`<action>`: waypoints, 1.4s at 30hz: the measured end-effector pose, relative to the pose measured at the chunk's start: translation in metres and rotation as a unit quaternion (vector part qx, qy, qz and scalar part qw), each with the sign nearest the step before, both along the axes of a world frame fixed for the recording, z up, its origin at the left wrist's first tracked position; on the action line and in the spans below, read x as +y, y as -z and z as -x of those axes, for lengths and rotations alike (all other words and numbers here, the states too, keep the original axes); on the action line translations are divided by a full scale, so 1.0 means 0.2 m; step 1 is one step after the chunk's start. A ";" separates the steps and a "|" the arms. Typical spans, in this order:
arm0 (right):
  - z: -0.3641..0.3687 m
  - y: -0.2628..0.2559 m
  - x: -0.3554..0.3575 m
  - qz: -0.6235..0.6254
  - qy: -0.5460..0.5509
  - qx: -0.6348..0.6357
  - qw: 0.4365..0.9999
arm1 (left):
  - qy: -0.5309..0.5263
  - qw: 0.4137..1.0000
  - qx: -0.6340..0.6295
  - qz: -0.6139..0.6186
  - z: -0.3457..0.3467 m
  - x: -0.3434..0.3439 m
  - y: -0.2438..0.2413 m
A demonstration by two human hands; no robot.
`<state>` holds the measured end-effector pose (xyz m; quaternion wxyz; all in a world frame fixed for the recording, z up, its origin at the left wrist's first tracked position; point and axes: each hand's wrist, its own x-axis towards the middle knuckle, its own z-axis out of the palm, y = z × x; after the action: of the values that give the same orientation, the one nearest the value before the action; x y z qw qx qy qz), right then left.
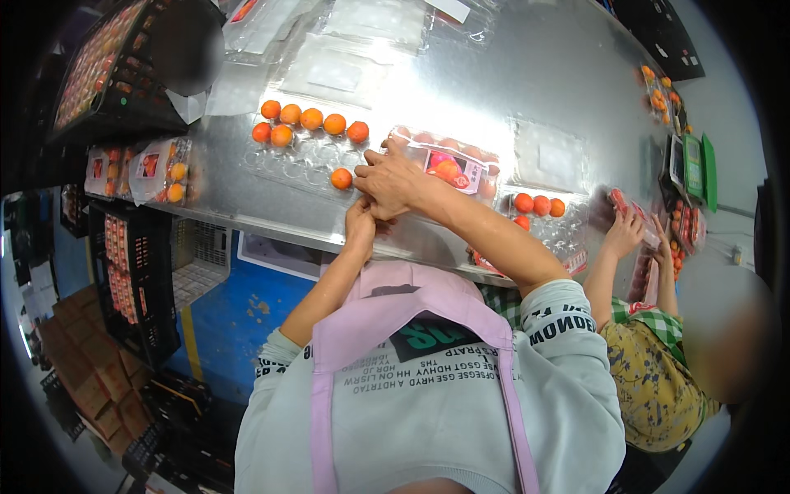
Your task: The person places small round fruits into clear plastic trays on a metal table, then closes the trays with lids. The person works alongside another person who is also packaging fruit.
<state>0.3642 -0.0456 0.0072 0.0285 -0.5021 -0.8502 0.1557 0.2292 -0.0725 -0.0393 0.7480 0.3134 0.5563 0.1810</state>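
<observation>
My right hand (392,182) lies over the left end of a filled clear plastic fruit pack (487,154) with a printed label. Its fingers are spread and point left, towards a single orange fruit (341,179) in a clear plastic tray (262,162). My left hand (361,225) is just below the right one, at the table's near edge, its fingertips touching or close to it. What lies between the fingers is hidden. Two rows of orange fruits (311,118) sit at the far side of that tray. To the right, another open tray (565,231) holds several red-orange fruits (542,205).
Stacked plastic packaging (333,77) covers the steel table's (216,148) far left. Bagged fruit packs (162,167) stand at its left end, near a black crate (133,92) of packs. At right, a co-worker's hands (626,234) hold a pack beside a green device (694,167).
</observation>
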 end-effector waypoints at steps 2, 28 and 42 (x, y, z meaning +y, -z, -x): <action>0.00 -0.01 0.01 0.000 -0.013 -0.008 1.000 | 0.010 1.000 0.006 -0.001 0.01 0.00 0.01; -0.32 -0.48 -0.02 -0.042 -0.024 0.207 0.977 | -0.010 1.000 0.004 0.010 0.02 0.03 0.05; -0.72 -0.44 0.11 -0.304 0.222 0.107 0.920 | 0.008 0.998 -0.018 0.053 0.09 0.04 0.04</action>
<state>0.5078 -0.0240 0.0953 0.3046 -0.6253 -0.7153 -0.0676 0.2121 -0.0636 -0.0483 0.7749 0.2743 0.5491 0.1510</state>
